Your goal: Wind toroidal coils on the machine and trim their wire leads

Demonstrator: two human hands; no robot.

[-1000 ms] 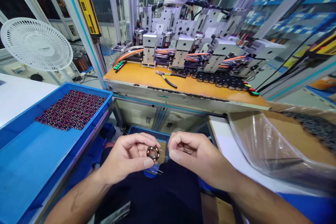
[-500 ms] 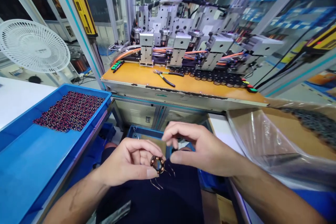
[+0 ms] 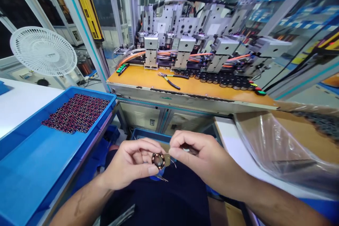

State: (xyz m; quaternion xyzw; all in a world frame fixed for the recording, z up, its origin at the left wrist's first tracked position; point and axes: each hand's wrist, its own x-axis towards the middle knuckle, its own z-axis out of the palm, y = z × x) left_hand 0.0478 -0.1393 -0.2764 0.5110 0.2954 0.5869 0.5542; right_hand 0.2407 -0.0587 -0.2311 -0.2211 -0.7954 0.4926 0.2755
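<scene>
My left hand (image 3: pixel 132 162) pinches a small ring-shaped motor stator (image 3: pixel 162 158) with copper windings round a black core, its open middle facing me. Thin wire ends (image 3: pixel 164 179) stick out below and to the right of it. Just right of the stator, my right hand (image 3: pixel 197 152) has thumb and index finger pressed together on one of the wire leads (image 3: pixel 166 153). Both hands are held above my lap, over dark clothing (image 3: pixel 169 204).
At left, a blue tray (image 3: pixel 23 183) holds many small wound parts. Ahead stands a machine with an orange worktop (image 3: pixel 137 77) bearing pliers (image 3: pixel 171 81), markers and a row of black parts. A plastic-lined carton (image 3: pixel 259 130) is at right; a white fan (image 3: pixel 43 51) stands at far left.
My right hand has come down and closed its fingertips on a wire lead by the stator. The left hand still holds the stator. The view has shifted slightly.
</scene>
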